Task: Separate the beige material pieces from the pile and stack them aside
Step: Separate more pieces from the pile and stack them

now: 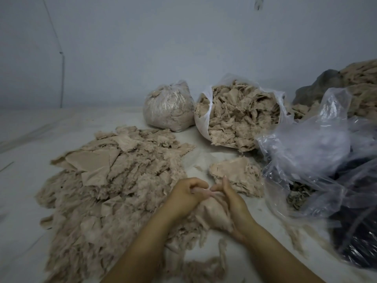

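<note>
Both hands meet on one beige piece (212,213): left hand (185,198) fingers curled, pinching its top edge; right hand (232,203) fingers clamped along its side. The pile (114,180) lies left of the fingers, a small stack (237,174) just beyond them.

left hand (186,196): fingers curled, pinching grip | right hand (230,203): apparently curled too | wrists close
</note>
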